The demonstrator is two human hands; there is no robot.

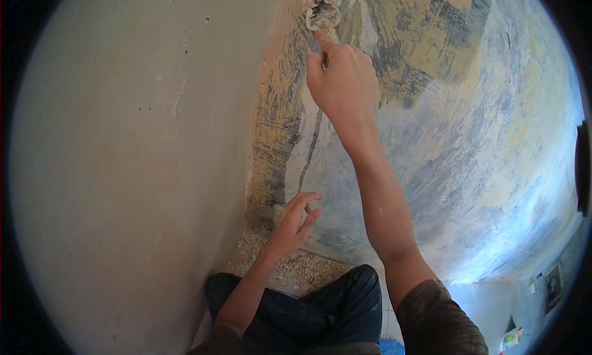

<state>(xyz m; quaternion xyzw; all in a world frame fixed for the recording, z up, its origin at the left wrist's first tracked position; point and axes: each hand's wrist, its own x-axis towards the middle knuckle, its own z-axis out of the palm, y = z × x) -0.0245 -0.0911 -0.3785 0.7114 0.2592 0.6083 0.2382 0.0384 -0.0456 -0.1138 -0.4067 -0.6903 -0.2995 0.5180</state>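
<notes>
Grey-and-tan patchy plastered wall: I judge the surfacing partial, smoother blue-grey areas beside rough yellow-and-black streaks apparently left. White-crusted, round-headed hand tool is at the wall near the view's top; right hand fingers wrap its handle. Left hand is empty, fingers curved, thumb apart. Handle mostly hidden; tool contact unclear; wall's top cut off.

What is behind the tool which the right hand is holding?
Behind the white-smeared tool is the patchy wall; yellowish and dark grey streaks show beside it. The spot directly under the tool is covered, and the right hand hides part of its handle.
</notes>
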